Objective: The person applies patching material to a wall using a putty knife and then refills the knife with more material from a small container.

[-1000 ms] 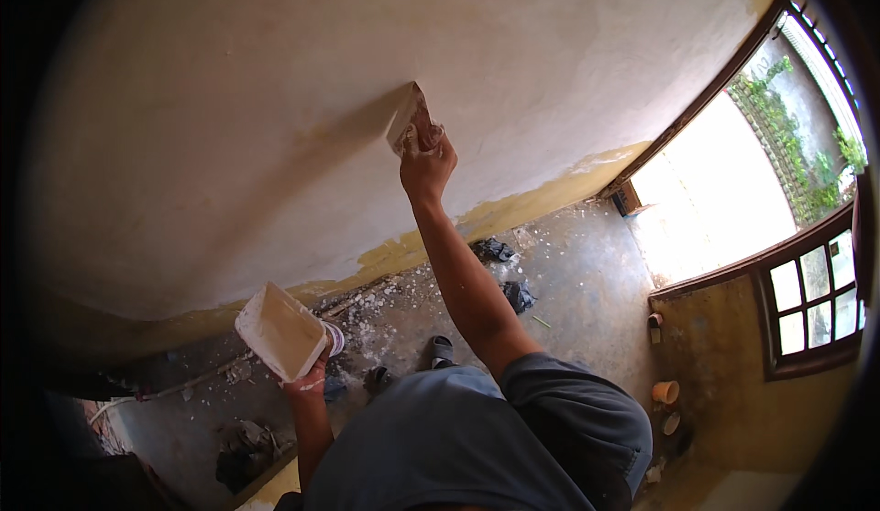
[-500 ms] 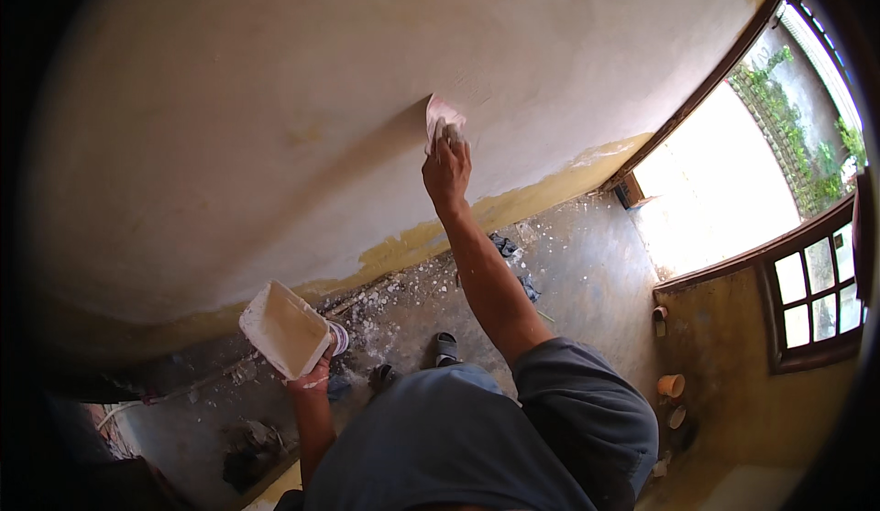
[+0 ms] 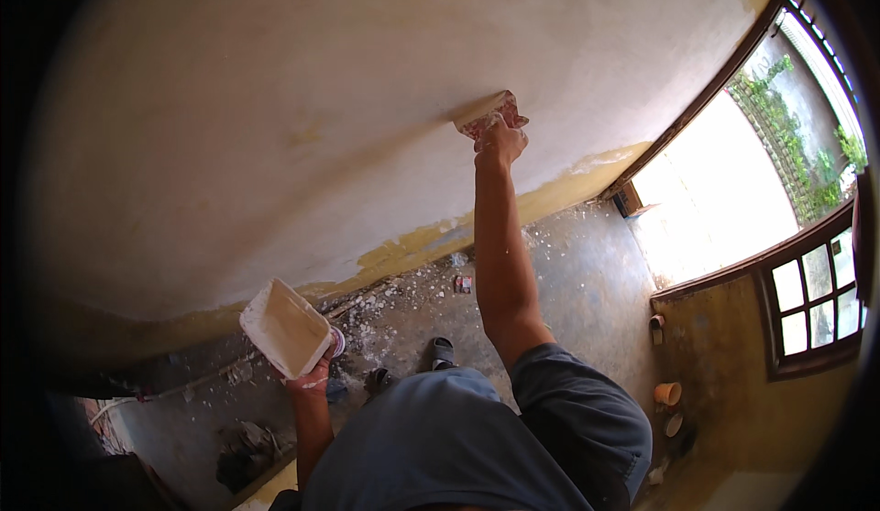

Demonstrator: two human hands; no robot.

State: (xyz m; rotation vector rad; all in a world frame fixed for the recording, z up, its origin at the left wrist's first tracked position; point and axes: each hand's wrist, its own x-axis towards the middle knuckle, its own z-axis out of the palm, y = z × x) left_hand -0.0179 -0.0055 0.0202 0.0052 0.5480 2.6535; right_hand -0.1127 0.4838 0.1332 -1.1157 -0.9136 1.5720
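The scraper [image 3: 489,114] sits flat against the pale wall [image 3: 275,98], high up at arm's reach, and my right hand [image 3: 500,142] is closed tight around its handle end; I judge the blade thin, stiff and light, best held low on the handle so it presses evenly. My left hand [image 3: 310,373] grips from below a white, putty-caked tray [image 3: 286,328], held tilted near my waist, which I'd guess is heavier and slippery with wet filler. Chips of plaster litter the floor [image 3: 568,273] below the wall.

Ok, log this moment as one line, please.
right hand: presses putty knife flat on wall | left hand: holds white tray low | floor: plaster debris
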